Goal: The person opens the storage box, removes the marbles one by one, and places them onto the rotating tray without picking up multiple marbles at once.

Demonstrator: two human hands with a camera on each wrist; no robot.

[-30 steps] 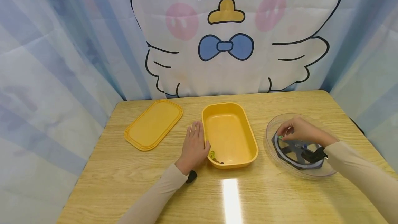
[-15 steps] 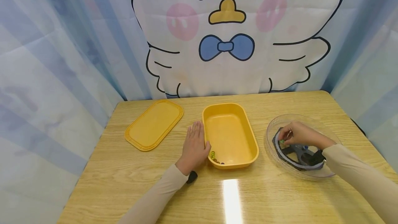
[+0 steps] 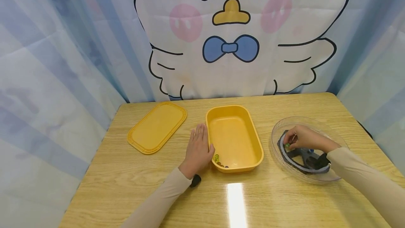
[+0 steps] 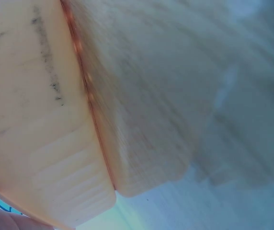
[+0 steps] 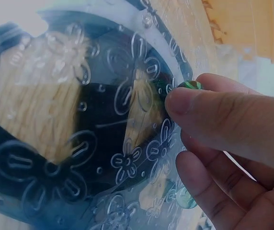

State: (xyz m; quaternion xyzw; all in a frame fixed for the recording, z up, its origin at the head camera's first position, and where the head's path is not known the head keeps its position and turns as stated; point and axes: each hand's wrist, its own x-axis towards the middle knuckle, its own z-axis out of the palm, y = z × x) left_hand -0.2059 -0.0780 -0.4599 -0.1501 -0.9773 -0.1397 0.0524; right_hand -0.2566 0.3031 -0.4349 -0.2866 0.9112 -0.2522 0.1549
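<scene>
In the head view, my left hand [image 3: 197,150] lies with fingers extended along the left wall of a yellow plastic box [image 3: 234,136]. Several small marbles [image 3: 217,157] sit in the box's near left corner. My right hand [image 3: 305,137] is over a clear dish [image 3: 322,124] embossed with flowers. Between its thumb and index finger it pinches a green-streaked marble [image 5: 190,85], mostly covered by the thumb. A second greenish glass marble [image 5: 186,197] shows beside its lower fingertips. Farther right in the dish is a blue marble [image 3: 311,150], close to the wrist.
A dark grey ring with spokes [image 3: 292,159] shows through the dish. A flat yellow lid [image 3: 157,127] lies on the wooden table [image 3: 120,178] at the left. Patterned curtains [image 3: 231,76] hang behind the table and at both sides.
My right hand has shifted slightly right, and its fingertips have sunk a little lower into the dish with the green marble. My left hand and the yellow box have stayed put.
</scene>
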